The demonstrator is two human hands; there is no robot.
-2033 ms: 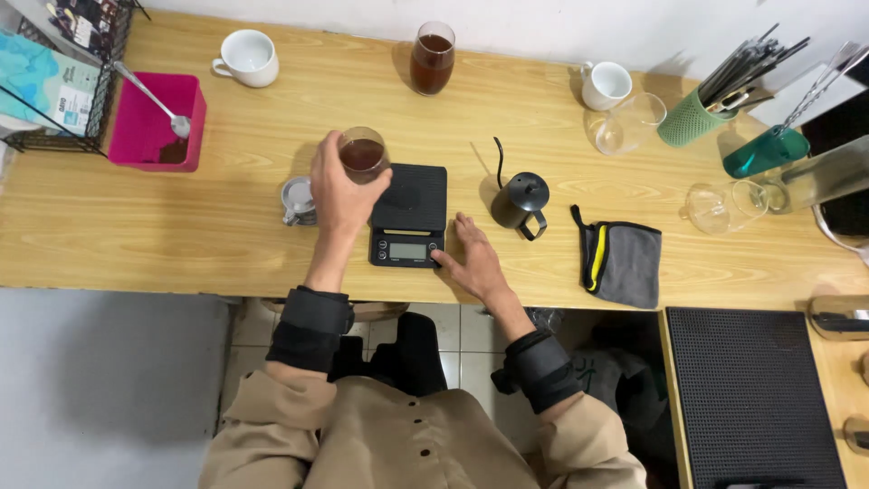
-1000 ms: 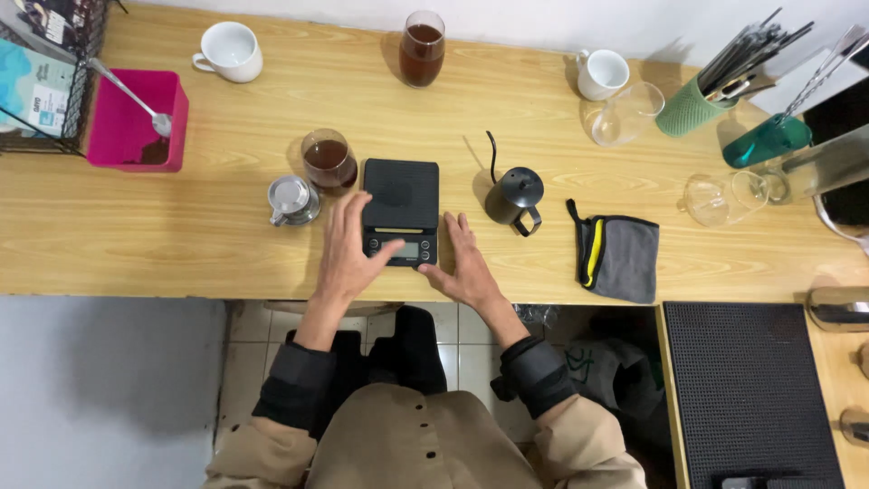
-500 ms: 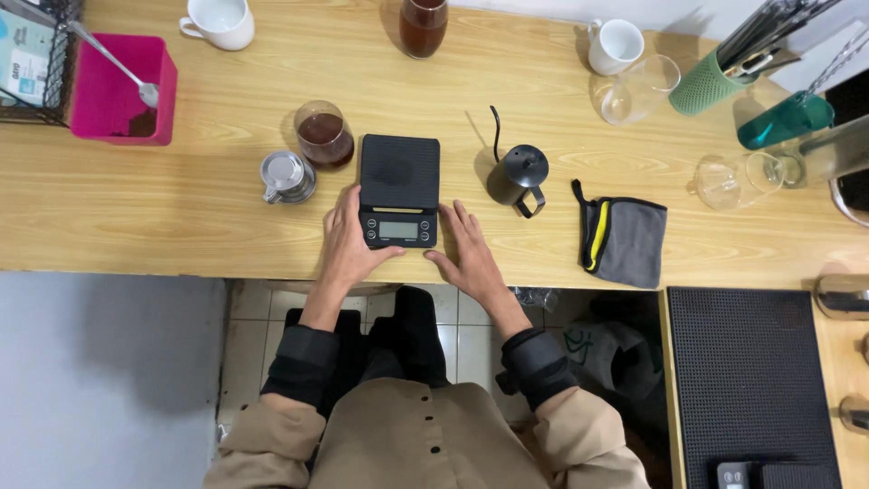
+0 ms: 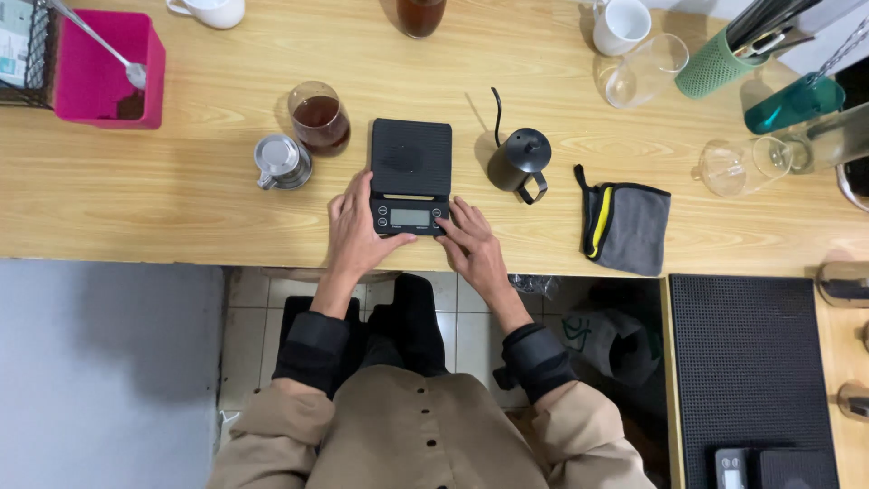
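A black digital scale [image 4: 411,156] lies on the wooden counter [image 4: 181,199], its display strip facing me. My left hand [image 4: 355,237] rests flat at the scale's front left corner, thumb under the display. My right hand [image 4: 472,249] is at the front right corner, a fingertip touching the button beside the display. Neither hand holds anything. A glass of dark coffee [image 4: 319,118] stands left of the scale, with a small metal filter cup [image 4: 280,162] beside it.
A black gooseneck kettle [image 4: 521,159] and a grey cloth [image 4: 627,226] lie right of the scale. A pink bin with a spoon [image 4: 104,74] sits far left. White mugs [image 4: 621,24], empty glasses [image 4: 644,71], a dark carafe [image 4: 420,15] and a green utensil holder [image 4: 715,63] line the back.
My left hand set the coffee glass down left of the scale two seconds ago. Both hands then moved to the scale's front edge; the right fingertip now touches a button.
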